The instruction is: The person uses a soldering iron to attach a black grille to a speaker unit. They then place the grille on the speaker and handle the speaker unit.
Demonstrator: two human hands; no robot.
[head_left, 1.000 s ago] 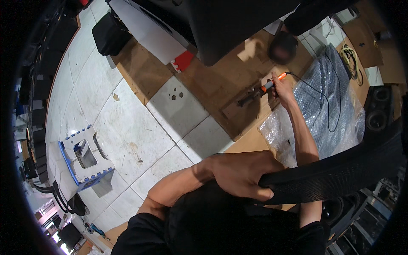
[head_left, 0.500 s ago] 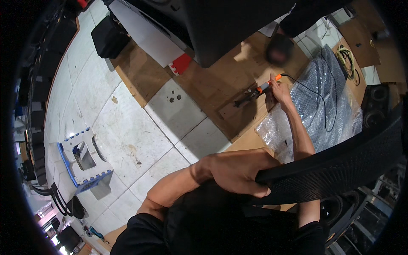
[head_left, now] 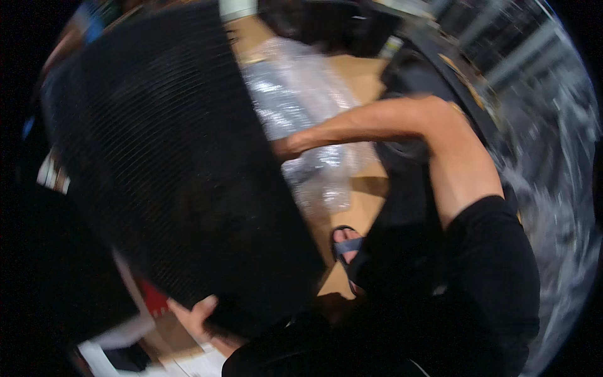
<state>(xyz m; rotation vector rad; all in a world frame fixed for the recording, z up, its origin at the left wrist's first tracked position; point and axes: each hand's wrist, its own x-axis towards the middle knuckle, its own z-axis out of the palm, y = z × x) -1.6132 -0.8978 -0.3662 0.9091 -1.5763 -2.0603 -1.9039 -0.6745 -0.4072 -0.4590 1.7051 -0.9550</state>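
Left hand [head_left: 200, 316] grip closed on black ribbed panel [head_left: 169, 163]; right hand apparently hidden behind.

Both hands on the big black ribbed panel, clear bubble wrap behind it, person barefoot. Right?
Not barefoot: the head view shows a blue sandal on the foot. The rest holds: left hand grips the panel at its lower edge, right hand at its right edge, bubble wrap behind.

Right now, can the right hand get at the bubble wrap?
Probably yes: the right hand is at the black panel's edge, just over the bubble wrap, with nothing between; its fingers are hidden by the panel.
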